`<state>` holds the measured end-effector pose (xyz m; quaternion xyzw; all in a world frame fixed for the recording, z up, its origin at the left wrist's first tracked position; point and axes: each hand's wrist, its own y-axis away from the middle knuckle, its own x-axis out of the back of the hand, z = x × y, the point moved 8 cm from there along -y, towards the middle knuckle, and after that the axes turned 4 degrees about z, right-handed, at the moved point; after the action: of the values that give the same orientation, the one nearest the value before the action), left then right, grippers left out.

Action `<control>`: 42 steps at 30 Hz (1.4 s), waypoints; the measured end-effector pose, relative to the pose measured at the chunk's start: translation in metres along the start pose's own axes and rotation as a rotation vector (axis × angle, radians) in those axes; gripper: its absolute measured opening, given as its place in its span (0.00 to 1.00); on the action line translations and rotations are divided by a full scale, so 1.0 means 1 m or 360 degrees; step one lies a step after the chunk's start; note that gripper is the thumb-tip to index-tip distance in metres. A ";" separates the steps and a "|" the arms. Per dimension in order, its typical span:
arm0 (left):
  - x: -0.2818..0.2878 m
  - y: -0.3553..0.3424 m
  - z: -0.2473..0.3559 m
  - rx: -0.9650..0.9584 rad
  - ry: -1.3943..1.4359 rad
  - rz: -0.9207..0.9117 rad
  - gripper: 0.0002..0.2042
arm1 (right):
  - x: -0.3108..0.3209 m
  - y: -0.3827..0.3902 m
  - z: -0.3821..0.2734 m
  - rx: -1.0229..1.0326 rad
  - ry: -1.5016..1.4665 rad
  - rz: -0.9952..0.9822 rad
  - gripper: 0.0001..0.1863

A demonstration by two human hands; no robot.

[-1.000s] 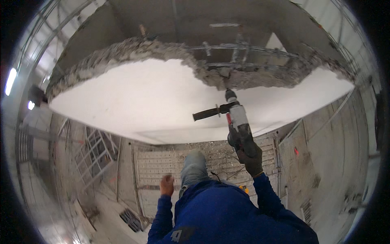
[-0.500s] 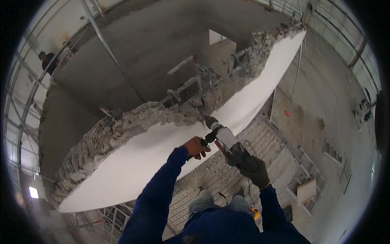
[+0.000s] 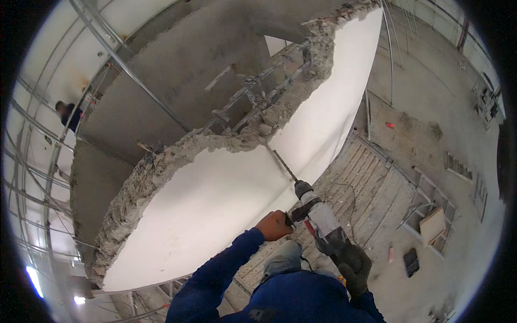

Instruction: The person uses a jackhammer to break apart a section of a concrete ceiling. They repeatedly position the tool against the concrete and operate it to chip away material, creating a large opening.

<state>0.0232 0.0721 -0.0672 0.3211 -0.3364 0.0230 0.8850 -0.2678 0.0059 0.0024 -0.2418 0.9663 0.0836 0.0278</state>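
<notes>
A grey and black rotary hammer drill is held low in front of me. My left hand is bare and closed on its black side handle. My right hand, in a dark glove, is wrapped round the rear grip. The long bit points away from me, its tip just below the rough broken concrete edge, over the white face of a curved slab. Behind that jagged edge lie exposed metal bars and a grey concrete surface.
Metal scaffold poles rise at the left, where another person in dark clothing is. Below the slab is a plank platform. To the right are metal frames with a board, a black case and a ladder-like piece.
My left hand came up and took hold of the side handle. The drill has since moved down toward me, showing the bit away from the edge. The view turned.
</notes>
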 end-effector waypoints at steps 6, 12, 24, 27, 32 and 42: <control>-0.010 0.023 -0.035 -0.0012 -0.0143 0.0192 0.14 | -0.007 0.021 0.043 -0.0135 0.0012 -0.0298 0.29; 0.037 0.028 -0.067 0.0369 0.0003 0.0254 0.11 | -0.055 0.008 0.064 0.0069 0.0110 -0.0126 0.27; 0.037 0.024 -0.076 0.0032 -0.0414 0.0313 0.16 | -0.067 0.012 0.083 0.0062 0.0242 -0.0002 0.27; 0.040 0.028 -0.067 0.0055 -0.0343 0.0326 0.15 | -0.066 0.016 0.088 0.0177 0.0311 0.0093 0.27; 0.040 0.023 -0.066 0.0065 -0.0357 0.0317 0.14 | -0.070 0.013 0.097 0.0052 0.0308 0.0014 0.27; 0.090 0.003 -0.058 0.0541 -0.0668 0.0518 0.19 | -0.100 -0.025 0.064 0.0296 0.0403 -0.0035 0.25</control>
<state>0.1257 0.0924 -0.0441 0.4042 -0.5501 0.1536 0.7144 -0.1670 0.0416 -0.0551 -0.2573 0.9630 -0.0378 -0.0710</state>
